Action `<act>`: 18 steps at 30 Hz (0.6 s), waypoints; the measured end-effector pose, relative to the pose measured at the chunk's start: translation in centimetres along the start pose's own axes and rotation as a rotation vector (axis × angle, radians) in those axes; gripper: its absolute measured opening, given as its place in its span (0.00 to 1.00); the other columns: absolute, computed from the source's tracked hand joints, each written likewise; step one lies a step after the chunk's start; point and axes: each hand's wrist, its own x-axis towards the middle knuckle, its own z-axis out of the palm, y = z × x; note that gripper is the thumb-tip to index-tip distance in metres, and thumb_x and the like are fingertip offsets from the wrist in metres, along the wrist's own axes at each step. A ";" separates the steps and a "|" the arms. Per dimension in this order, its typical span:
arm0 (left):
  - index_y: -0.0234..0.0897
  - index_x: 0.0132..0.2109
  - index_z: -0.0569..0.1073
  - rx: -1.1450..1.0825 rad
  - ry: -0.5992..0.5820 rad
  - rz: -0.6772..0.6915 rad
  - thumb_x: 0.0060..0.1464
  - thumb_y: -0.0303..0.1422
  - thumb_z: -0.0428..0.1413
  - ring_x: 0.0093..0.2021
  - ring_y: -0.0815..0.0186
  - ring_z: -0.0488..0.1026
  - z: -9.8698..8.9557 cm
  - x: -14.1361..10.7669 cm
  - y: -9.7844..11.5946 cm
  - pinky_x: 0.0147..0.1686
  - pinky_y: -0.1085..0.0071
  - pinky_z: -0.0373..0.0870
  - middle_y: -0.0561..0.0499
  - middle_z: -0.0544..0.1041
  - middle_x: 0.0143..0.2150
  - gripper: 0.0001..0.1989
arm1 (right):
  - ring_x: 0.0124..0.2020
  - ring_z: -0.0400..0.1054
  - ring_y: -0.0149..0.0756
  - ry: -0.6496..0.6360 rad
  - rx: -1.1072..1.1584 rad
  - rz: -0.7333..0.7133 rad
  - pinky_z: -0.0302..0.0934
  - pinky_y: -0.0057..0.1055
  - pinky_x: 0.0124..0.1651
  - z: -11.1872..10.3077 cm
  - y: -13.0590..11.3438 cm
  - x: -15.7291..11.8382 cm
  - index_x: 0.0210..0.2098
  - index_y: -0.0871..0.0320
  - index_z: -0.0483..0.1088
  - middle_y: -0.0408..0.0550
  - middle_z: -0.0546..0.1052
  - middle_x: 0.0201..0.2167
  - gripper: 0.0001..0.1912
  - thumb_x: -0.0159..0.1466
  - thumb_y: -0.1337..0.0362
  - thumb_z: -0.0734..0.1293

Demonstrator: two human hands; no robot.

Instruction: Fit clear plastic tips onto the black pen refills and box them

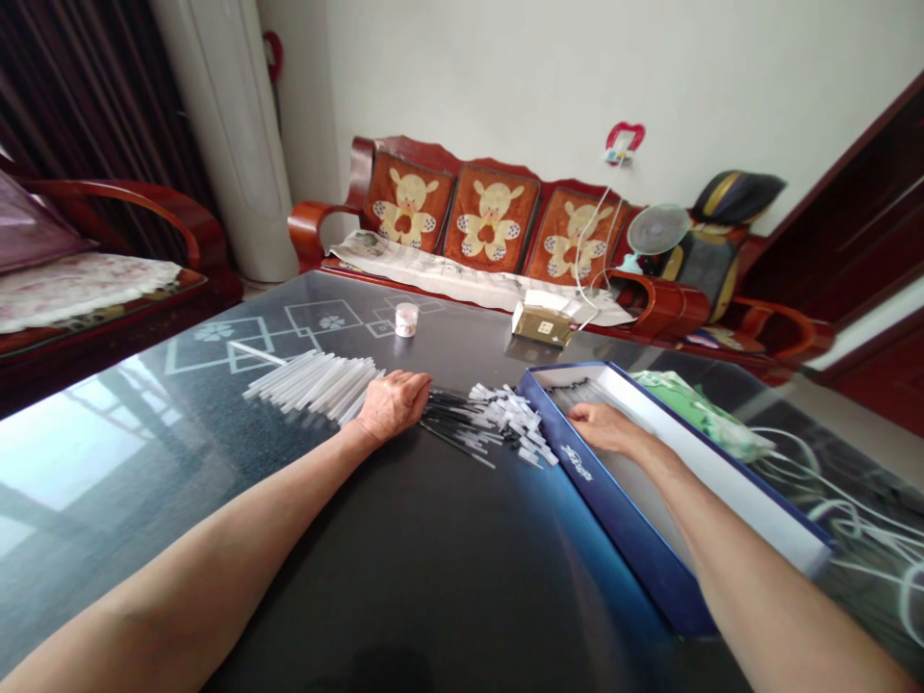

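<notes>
My left hand (394,404) rests on the table with its fingers curled closed, between two groups of thin sticks. What it grips, if anything, is hidden. To its left, translucent white tubes (318,383) lie side by side in a row. On its right, thin dark sticks (454,419) with white ends (516,419) are fanned out toward a long blue box (606,510). My right hand (603,426) reaches inside this open box, fingers curled near some clear tubes (577,393) at its far end. Its fingertips are partly hidden, so I cannot make out what they hold.
A small white round container (406,320) and a tissue box (541,323) stand farther back on the dark glossy table (433,568). Beyond the blue box lie a green and white packet (697,409) and white cables (859,525). A wooden sofa (318,226) stands behind.
</notes>
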 end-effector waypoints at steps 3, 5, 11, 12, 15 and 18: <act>0.38 0.41 0.77 0.013 0.004 -0.003 0.62 0.35 0.47 0.32 0.65 0.74 0.1 0.0 -0.1 0.30 0.73 0.65 0.48 0.80 0.32 0.13 | 0.32 0.72 0.37 0.009 -0.094 -0.027 0.57 0.27 0.31 0.1 -0.1 0.3 0.35 0.59 0.75 0.52 0.80 0.33 0.16 0.54 0.54 0.69; 0.38 0.41 0.77 0.020 0.001 -0.008 0.62 0.35 0.48 0.32 0.65 0.74 0.2 0.0 -0.1 0.30 0.73 0.64 0.48 0.80 0.33 0.13 | 0.33 0.72 0.39 0.031 -0.191 -0.061 0.56 0.29 0.31 0.1 -0.4 0.4 0.35 0.60 0.76 0.55 0.79 0.33 0.15 0.54 0.55 0.70; 0.38 0.40 0.76 0.015 -0.006 -0.002 0.62 0.35 0.47 0.31 0.65 0.74 0.2 -0.1 -0.1 0.29 0.73 0.64 0.48 0.79 0.31 0.14 | 0.33 0.73 0.43 0.045 -0.350 -0.067 0.56 0.31 0.30 0.1 -1.5 0.4 0.27 0.60 0.75 0.59 0.79 0.30 0.11 0.54 0.57 0.69; 0.38 0.40 0.76 0.012 -0.005 -0.001 0.62 0.35 0.47 0.31 0.65 0.74 0.2 -0.1 -0.1 0.29 0.73 0.64 0.47 0.79 0.31 0.14 | 0.32 0.74 0.44 0.040 -0.361 -0.054 0.57 0.31 0.30 0.1 -1.7 0.3 0.25 0.60 0.75 0.59 0.79 0.29 0.11 0.53 0.58 0.70; 0.38 0.40 0.76 0.006 -0.002 0.002 0.62 0.35 0.46 0.31 0.65 0.74 0.2 -0.1 -0.2 0.29 0.72 0.64 0.48 0.79 0.31 0.14 | 0.30 0.74 0.46 0.039 -0.398 -0.023 0.58 0.32 0.29 0.2 -2.3 0.2 0.19 0.60 0.74 0.59 0.77 0.23 0.08 0.50 0.62 0.71; 0.38 0.40 0.76 0.003 -0.001 0.001 0.62 0.35 0.46 0.31 0.65 0.74 0.3 -0.1 -0.3 0.29 0.72 0.65 0.48 0.79 0.31 0.14 | 0.31 0.74 0.46 0.073 -0.421 -0.014 0.59 0.32 0.30 0.1 -2.8 -0.1 0.20 0.61 0.75 0.60 0.77 0.23 0.07 0.51 0.64 0.70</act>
